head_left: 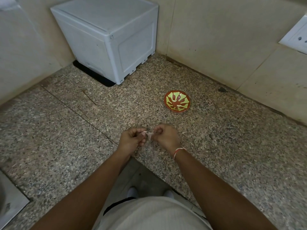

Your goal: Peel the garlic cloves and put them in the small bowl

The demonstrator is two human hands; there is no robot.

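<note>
Speckled granite forms the counter (216,138), which meets beige tiled walls in a corner. At the far left edge a metal surface (10,201), maybe a sink, shows only partly. Further back on the left stands a white plastic box (106,35) on the counter, close to the wall.

Over the middle of the counter, near the front edge, the two hands meet. The left hand (131,139) has its fingers curled and holds the garlic clove (143,133) between thumb and fingertips. A thin pale piece of skin (149,134) sticks out from the clove, and the right hand (164,136) pinches this skin with its curled fingers. The clove itself is mostly hidden by the fingers. A red and white thread (178,151) goes around the right wrist.

To the right and further back, the small bowl (177,101) sits on the counter, well apart from the hands. It is red with a yellow-green pattern. A white wall socket (297,39) is at the far right.
</note>
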